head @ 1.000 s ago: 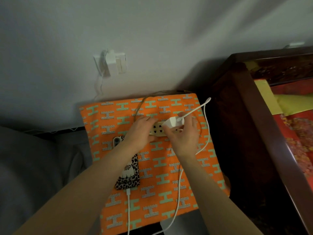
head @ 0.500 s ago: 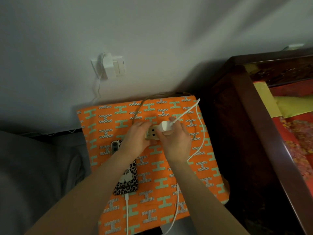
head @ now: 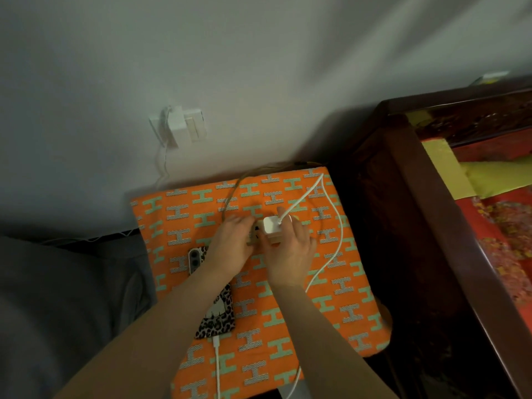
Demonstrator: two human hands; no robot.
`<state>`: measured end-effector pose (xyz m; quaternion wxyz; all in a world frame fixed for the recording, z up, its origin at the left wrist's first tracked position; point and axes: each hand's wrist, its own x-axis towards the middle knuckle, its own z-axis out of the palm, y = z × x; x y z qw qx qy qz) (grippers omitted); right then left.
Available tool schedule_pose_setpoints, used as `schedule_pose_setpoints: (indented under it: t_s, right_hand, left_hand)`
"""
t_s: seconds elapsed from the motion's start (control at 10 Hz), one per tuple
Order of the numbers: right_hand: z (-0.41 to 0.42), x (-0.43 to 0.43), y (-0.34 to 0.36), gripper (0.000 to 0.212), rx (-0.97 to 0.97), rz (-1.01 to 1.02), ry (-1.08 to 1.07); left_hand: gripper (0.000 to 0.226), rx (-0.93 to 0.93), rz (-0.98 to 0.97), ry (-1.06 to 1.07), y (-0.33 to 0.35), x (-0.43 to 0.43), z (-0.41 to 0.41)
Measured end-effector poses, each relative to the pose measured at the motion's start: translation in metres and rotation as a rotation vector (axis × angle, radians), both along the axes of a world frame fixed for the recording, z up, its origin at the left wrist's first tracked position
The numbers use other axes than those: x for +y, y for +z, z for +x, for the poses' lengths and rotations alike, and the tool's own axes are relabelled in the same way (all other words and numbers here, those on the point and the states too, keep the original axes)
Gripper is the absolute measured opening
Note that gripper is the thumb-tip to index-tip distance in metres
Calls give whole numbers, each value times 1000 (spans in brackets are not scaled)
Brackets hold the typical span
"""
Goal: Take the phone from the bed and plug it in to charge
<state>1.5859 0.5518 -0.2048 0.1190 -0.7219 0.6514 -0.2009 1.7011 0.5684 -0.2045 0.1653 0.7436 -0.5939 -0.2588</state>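
Note:
A phone in a leopard-print case (head: 216, 315) lies face down on an orange patterned cloth (head: 339, 286), partly under my left forearm. A white cable (head: 217, 367) is plugged into its near end. My right hand (head: 288, 251) grips a white charger block (head: 272, 225) that sits on a beige power strip (head: 254, 233). My left hand (head: 233, 243) holds the strip's left end down. The strip is mostly hidden by both hands. The charger's white cable (head: 336, 240) loops to the right and runs back toward me.
A wall socket with a white adapter (head: 180, 128) hangs above the cloth's far left corner. A dark wooden bed frame (head: 431, 211) stands at the right, with red and yellow bedding (head: 495, 214) inside. Grey fabric (head: 57, 298) fills the left.
My right hand has brought the charger block from above the strip's right part down and left onto the strip. The left hand stays on the strip.

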Motion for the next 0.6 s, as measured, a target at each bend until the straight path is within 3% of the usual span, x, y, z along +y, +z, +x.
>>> schedule_pose_setpoints:
  t_s: [0.2, 0.4, 0.5, 0.6]
  right_hand:
    - [-5, 4, -8, 51, -166, 14, 32]
    - [-12, 1, -4, 51, -172, 10, 110]
    - [-18, -4, 23, 74, -128, 194, 99]
    - [-41, 11, 67, 83, -69, 165, 21]
  left_hand:
    - [51, -6, 0, 16, 0, 2, -4]
    - [52, -42, 39, -16, -2, 2, -4]
    - [55, -39, 85, -52, 25, -5, 1]
    - [62, -30, 61, -63, 67, 2, 9]
